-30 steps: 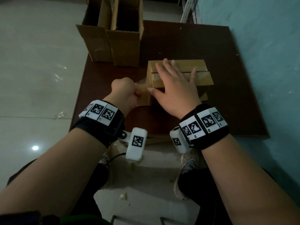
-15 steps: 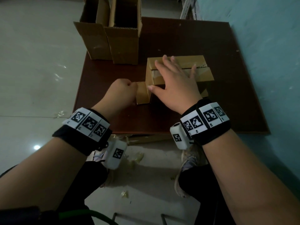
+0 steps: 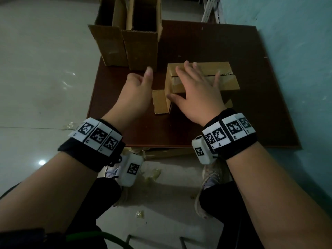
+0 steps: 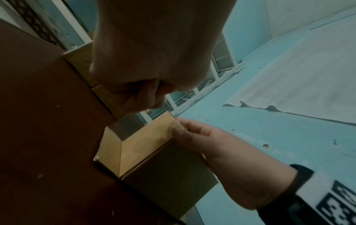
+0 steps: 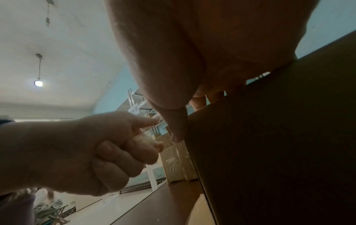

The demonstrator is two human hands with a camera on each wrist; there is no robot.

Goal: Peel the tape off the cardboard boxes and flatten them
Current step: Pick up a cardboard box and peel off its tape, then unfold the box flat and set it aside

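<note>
Head view: my right hand [image 3: 195,92] presses flat on the small brown cardboard box [image 3: 228,83] at bench [image 3: 269,87] centre; my left hand [image 3: 136,92] pinches crumpled clear tape [image 5: 146,137]. I pull low, bracing firmly.

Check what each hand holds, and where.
Left hand grips a crumpled tape wad in curled fingers; right hand holds nothing, flat on the box.

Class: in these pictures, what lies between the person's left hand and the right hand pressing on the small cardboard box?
In the head view, the box's opened end flap lies between the left hand and the right hand; its near end rests on the brown table.
</note>
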